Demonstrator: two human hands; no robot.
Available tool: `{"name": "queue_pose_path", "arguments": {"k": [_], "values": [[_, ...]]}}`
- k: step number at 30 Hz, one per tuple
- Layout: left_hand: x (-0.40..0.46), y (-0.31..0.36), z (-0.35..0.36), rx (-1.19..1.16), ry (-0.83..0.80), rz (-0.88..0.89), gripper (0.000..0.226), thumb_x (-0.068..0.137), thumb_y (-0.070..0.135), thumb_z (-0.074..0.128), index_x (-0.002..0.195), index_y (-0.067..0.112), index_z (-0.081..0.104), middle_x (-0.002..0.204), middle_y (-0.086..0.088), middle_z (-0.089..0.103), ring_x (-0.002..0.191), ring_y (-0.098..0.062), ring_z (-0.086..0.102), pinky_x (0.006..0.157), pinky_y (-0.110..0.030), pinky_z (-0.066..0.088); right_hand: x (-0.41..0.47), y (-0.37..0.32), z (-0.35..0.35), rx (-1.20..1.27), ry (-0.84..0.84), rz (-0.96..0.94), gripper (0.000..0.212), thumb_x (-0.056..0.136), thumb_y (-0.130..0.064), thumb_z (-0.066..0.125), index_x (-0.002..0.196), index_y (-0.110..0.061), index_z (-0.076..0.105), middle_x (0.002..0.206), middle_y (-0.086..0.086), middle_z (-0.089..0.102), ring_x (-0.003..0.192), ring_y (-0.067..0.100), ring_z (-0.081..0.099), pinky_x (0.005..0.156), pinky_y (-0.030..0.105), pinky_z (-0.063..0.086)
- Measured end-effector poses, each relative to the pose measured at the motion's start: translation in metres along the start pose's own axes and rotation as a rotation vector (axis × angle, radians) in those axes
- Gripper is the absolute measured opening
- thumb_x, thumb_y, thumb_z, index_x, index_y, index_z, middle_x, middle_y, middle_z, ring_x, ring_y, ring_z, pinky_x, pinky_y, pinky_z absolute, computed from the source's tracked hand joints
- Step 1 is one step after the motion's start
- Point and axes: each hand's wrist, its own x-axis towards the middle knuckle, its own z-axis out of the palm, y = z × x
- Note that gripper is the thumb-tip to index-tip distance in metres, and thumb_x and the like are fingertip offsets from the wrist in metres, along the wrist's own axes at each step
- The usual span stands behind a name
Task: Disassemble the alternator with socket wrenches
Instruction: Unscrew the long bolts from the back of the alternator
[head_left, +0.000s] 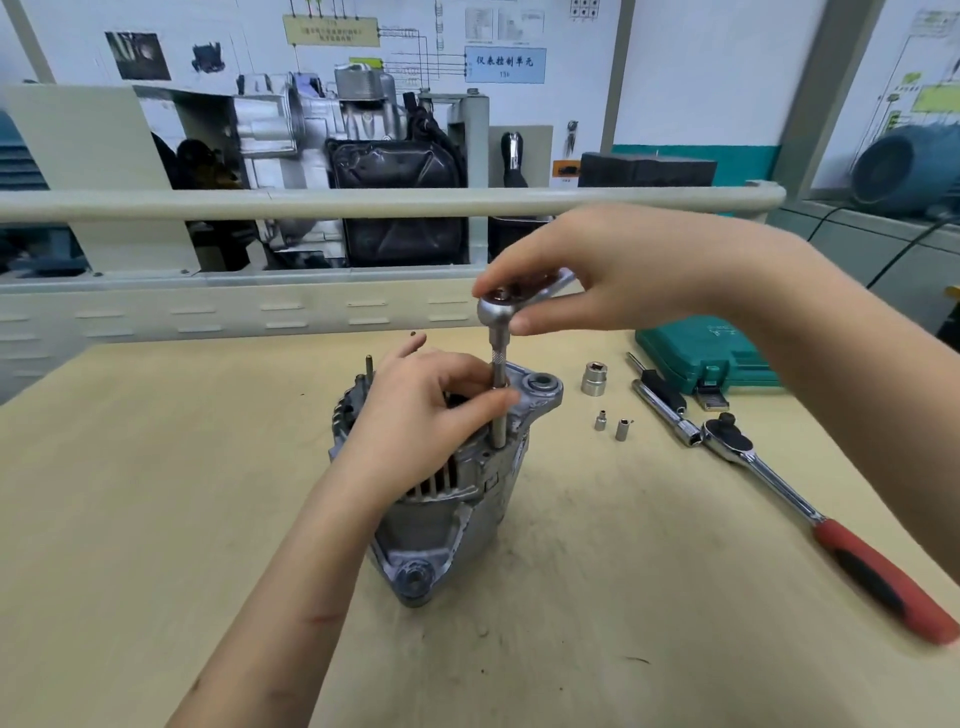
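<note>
A grey alternator (441, 525) stands on end in the middle of the wooden table (156, 493). A small ratchet wrench (501, 307) with a long extension bar (498, 400) stands upright on the housing near its right mounting ear. My right hand (623, 270) pinches the ratchet head from above. My left hand (431, 415) rests on top of the alternator, and its thumb and fingers hold the extension bar near its lower end. The socket tip is hidden behind the housing.
To the right lie a large socket (595, 378), two small sockets (612, 425), an extension piece (665, 410) and a big red-handled ratchet (831, 530). A green tool case (706, 358) sits at the far right. A thin bolt (369, 366) stands behind the alternator.
</note>
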Motion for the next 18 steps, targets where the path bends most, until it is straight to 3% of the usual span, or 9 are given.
{"name": "queue_pose_path", "arguments": {"k": [2, 6, 10, 12, 14, 18], "values": [[-0.001, -0.001, 0.002, -0.064, -0.002, -0.033, 0.02, 0.074, 0.028, 0.072, 0.066, 0.04, 0.058, 0.057, 0.038, 0.057, 0.069, 0.017, 0.055, 0.095, -0.03, 0.035, 0.002, -0.001, 0.001, -0.083, -0.006, 0.022, 0.034, 0.086, -0.036, 0.056, 0.116, -0.02, 0.06, 0.106, -0.009, 0.063, 0.094, 0.007, 0.056, 0.084, 0.025, 0.041], [-0.001, -0.004, 0.002, -0.18, -0.007, -0.117, 0.012, 0.072, 0.029, 0.073, 0.071, 0.034, 0.063, 0.063, 0.022, 0.066, 0.067, 0.006, 0.062, 0.064, -0.01, 0.047, 0.007, -0.003, 0.006, -0.15, 0.031, 0.011, 0.033, 0.084, -0.043, 0.057, 0.107, -0.02, 0.062, 0.091, -0.012, 0.058, 0.085, 0.008, 0.053, 0.076, 0.024, 0.04], [-0.003, -0.002, 0.002, -0.108, -0.018, -0.087, 0.005, 0.077, 0.035, 0.066, 0.079, 0.031, 0.064, 0.068, 0.015, 0.066, 0.071, -0.001, 0.06, 0.068, -0.02, 0.046, 0.004, -0.001, 0.009, -0.072, 0.11, 0.015, 0.034, 0.081, -0.041, 0.062, 0.106, -0.018, 0.065, 0.088, -0.014, 0.057, 0.084, 0.004, 0.053, 0.076, 0.018, 0.039], [-0.004, 0.0, 0.003, -0.001, -0.018, -0.044, 0.016, 0.081, 0.037, 0.062, 0.089, 0.024, 0.067, 0.064, 0.015, 0.06, 0.075, -0.012, 0.056, 0.07, -0.025, 0.041, 0.003, 0.0, 0.011, 0.012, 0.135, 0.031, 0.033, 0.079, -0.039, 0.065, 0.105, -0.019, 0.066, 0.085, -0.017, 0.058, 0.084, 0.0, 0.054, 0.079, 0.016, 0.041], [-0.003, 0.001, 0.004, 0.095, -0.006, -0.01, 0.023, 0.083, 0.038, 0.059, 0.088, 0.017, 0.069, 0.058, 0.014, 0.052, 0.074, -0.017, 0.051, 0.065, -0.019, 0.034, 0.002, 0.0, 0.013, 0.08, 0.156, 0.043, 0.033, 0.076, -0.039, 0.068, 0.103, -0.021, 0.067, 0.083, -0.021, 0.058, 0.082, -0.002, 0.056, 0.08, 0.014, 0.043], [-0.003, 0.0, 0.003, 0.122, 0.003, 0.018, 0.023, 0.083, 0.036, 0.059, 0.08, 0.016, 0.067, 0.055, 0.014, 0.048, 0.069, -0.009, 0.047, 0.062, -0.008, 0.026, 0.0, 0.004, 0.01, 0.179, 0.103, 0.061, 0.04, 0.071, -0.052, 0.062, 0.1, -0.025, 0.066, 0.09, -0.021, 0.062, 0.085, -0.006, 0.056, 0.074, 0.004, 0.04]]}}
